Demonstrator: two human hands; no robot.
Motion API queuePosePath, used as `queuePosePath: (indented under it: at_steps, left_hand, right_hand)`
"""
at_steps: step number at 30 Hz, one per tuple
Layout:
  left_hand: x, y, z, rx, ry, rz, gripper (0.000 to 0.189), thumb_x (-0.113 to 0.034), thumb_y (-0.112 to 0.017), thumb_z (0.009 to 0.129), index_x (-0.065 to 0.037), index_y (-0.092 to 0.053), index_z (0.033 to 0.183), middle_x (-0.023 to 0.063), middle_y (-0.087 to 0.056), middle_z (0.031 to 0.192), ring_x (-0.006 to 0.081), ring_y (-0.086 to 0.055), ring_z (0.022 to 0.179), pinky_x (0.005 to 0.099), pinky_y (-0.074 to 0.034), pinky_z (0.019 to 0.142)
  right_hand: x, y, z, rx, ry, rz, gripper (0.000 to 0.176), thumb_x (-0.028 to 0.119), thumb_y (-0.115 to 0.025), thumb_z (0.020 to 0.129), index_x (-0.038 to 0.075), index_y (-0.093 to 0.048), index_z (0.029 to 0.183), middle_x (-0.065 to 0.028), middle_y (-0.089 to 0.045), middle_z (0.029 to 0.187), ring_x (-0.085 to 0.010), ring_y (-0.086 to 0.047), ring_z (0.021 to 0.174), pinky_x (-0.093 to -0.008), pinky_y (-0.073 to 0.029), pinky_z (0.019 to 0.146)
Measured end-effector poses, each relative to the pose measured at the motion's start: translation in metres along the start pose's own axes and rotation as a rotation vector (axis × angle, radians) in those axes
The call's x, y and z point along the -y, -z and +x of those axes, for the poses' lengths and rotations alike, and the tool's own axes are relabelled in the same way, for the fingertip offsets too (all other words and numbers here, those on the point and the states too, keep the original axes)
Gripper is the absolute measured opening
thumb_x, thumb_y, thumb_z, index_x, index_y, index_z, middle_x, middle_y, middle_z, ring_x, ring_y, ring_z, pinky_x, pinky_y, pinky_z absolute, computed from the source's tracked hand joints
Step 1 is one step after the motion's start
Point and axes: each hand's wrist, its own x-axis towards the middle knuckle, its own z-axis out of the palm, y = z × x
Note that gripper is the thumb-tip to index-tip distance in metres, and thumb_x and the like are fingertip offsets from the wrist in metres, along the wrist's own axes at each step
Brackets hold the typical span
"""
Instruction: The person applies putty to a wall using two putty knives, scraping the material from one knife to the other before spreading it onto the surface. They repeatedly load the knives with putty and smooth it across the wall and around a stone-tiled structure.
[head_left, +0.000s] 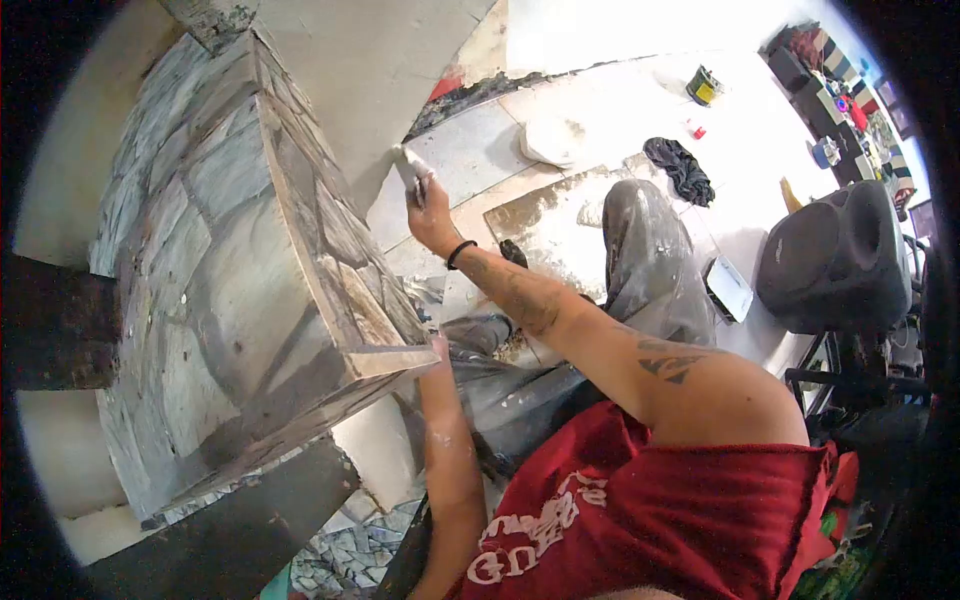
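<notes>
My right hand (431, 212), with a black band at the wrist, reaches forward to the lower edge of the pale wall (350, 85). Its fingers are closed around a small putty knife (408, 163) smeared with white paste, its tip at the wall's corner. My left arm (448, 440) runs up beside the corner of a stone-patterned block (230, 270). Only a little of my left hand (439, 348) shows at that corner; its fingers are hidden. The block fills the left side of the view, its narrow edge turned towards my arms.
A black speaker (835, 255) stands at the right. On the pale tiled floor lie a black cloth (680, 170), a whitish bag-like lump (553, 142), a white flat box (729, 288) and a dark tin with a yellow label (704, 87). Broken flooring (470, 107) edges the wall.
</notes>
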Motion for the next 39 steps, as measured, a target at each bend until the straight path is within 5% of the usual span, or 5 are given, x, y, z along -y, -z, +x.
queuePosePath:
  at_steps: [15,26,30,32,39]
  left_hand:
    - [-0.022,-0.066,-0.031,0.17,0.184,-0.012,0.031,-0.005,-0.05,0.083,0.0,-0.052,0.113,0.0117,-0.059,0.107,0.0245,-0.059,0.096,0.0383,-0.048,0.083]
    - [-0.03,-0.091,-0.046,0.161,0.314,0.035,0.027,-0.012,-0.051,0.084,-0.002,-0.055,0.109,0.0102,-0.062,0.103,0.0235,-0.06,0.093,0.0387,-0.048,0.083]
    - [-0.032,-0.083,-0.052,0.121,0.115,0.118,0.024,-0.014,-0.053,0.084,-0.003,-0.056,0.106,0.007,-0.063,0.093,0.0211,-0.062,0.083,0.0326,-0.05,0.071]
    - [-0.028,-0.089,-0.059,0.173,0.159,-0.074,0.025,-0.012,-0.056,0.082,-0.003,-0.056,0.105,0.0048,-0.063,0.091,0.0199,-0.062,0.082,0.0301,-0.05,0.068]
    - [0.001,-0.064,-0.061,0.079,0.1,0.026,0.034,0.001,-0.062,0.074,-0.002,-0.058,0.108,0.0073,-0.063,0.1,0.0207,-0.062,0.084,0.0335,-0.051,0.075]
  right_hand:
    - [0.064,0.169,-0.036,0.566,-0.259,0.078,0.047,-0.006,-0.062,0.077,0.001,-0.046,0.121,-0.007,-0.058,0.106,-0.0151,-0.055,0.096,-0.027,-0.049,0.079]
    - [0.058,0.209,-0.072,0.841,0.25,-0.207,0.062,-0.01,-0.044,0.061,0.004,-0.048,0.121,-0.0199,-0.054,0.113,-0.0368,-0.051,0.104,-0.0378,-0.045,0.084]
    - [-0.012,0.216,-0.092,0.708,-0.006,-0.19,0.058,-0.01,-0.047,0.065,0.003,-0.047,0.122,-0.0166,-0.06,0.105,-0.0279,-0.06,0.091,-0.0344,-0.047,0.081]
    - [0.052,0.211,-0.071,0.616,-0.634,0.017,0.047,-0.007,-0.051,0.074,-0.005,-0.045,0.12,-0.0142,-0.06,0.096,-0.0216,-0.057,0.084,-0.0325,-0.047,0.076]
    - [0.06,0.205,-0.075,0.797,-0.37,-0.273,0.048,-0.003,-0.059,0.072,-0.003,-0.049,0.118,-0.0145,-0.059,0.099,-0.0193,-0.054,0.092,-0.0347,-0.044,0.081]
